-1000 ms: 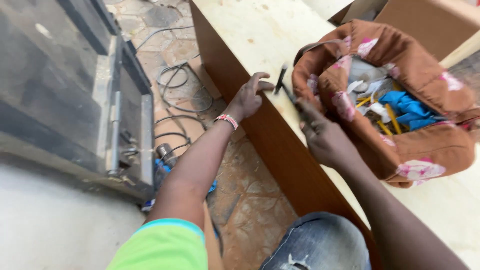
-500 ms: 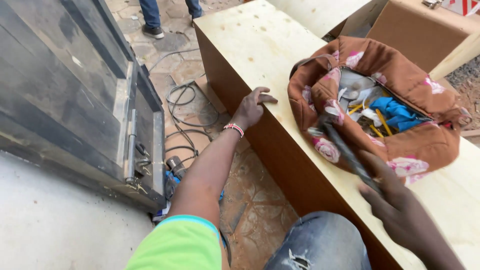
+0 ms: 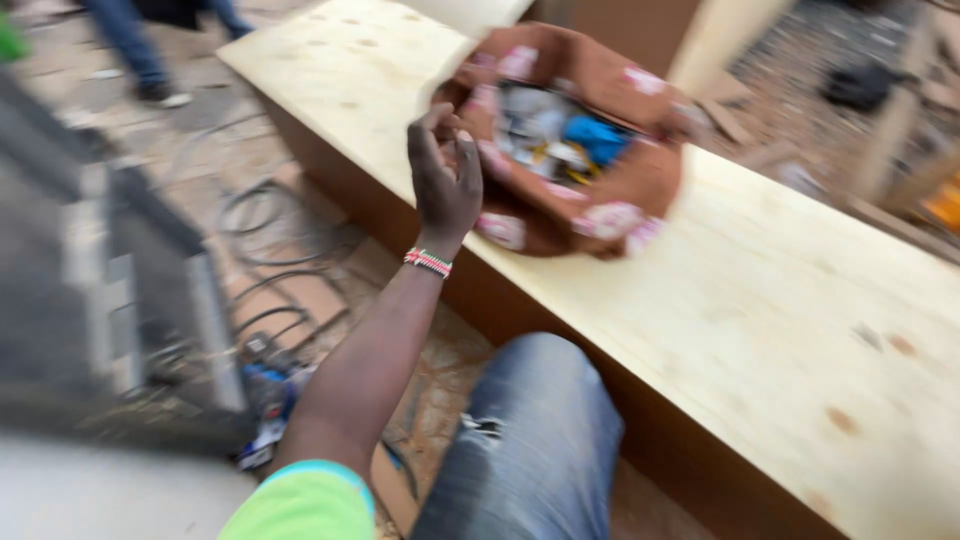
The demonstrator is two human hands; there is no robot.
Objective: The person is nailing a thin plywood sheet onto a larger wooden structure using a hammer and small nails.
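head camera, looking down, near plywood bench (image 3: 760,300)

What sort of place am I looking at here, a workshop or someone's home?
Most likely an outdoor carpentry yard or building site. A long bare plywood panel serves as a bench, an open brown cloth bag of tools sits on it, and loose cables trail over paved ground. The left hand hovers beside the bag.

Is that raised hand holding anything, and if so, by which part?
Nothing shows in the left hand: its fingers are loosely curled beside the brown cloth bag, over the plywood board. The right hand is out of view.
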